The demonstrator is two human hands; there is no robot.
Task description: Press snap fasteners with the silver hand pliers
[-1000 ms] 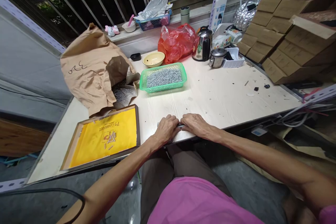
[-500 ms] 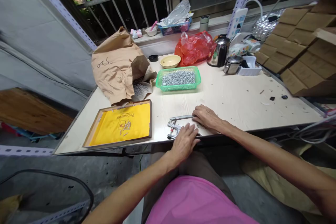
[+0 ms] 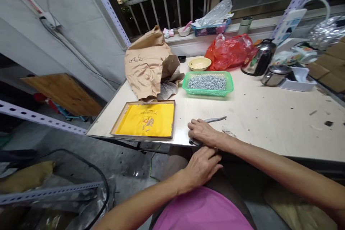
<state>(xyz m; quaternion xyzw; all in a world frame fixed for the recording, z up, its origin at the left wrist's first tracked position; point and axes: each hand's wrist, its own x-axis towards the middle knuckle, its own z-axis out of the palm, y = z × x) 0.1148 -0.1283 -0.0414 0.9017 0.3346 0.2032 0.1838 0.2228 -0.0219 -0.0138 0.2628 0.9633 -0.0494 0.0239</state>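
Note:
A pair of metal pliers (image 3: 215, 119) lies on the table near its front edge, one grey handle pointing right. My right hand (image 3: 203, 132) covers the head of these pliers, with its fingers curled over them. A dark end of the tool shows below that hand, and the rest is hidden. My left hand (image 3: 201, 167) is just off the table edge, above my lap and close under the right wrist. Its fingers are loosely apart, with nothing visible in them.
A shallow tray (image 3: 174, 120) with a yellow lining and several small metal pieces is to the left. Behind are a green basket (image 3: 208, 93) of small metal parts, a brown paper bag (image 3: 145, 64), a yellow bowl (image 3: 199, 64), a red plastic bag (image 3: 229, 52) and a kettle (image 3: 260, 57).
My right hand has moved from the pliers' handle end onto their head. My left hand has come off the pliers and drawn back over my lap. The view has turned left.

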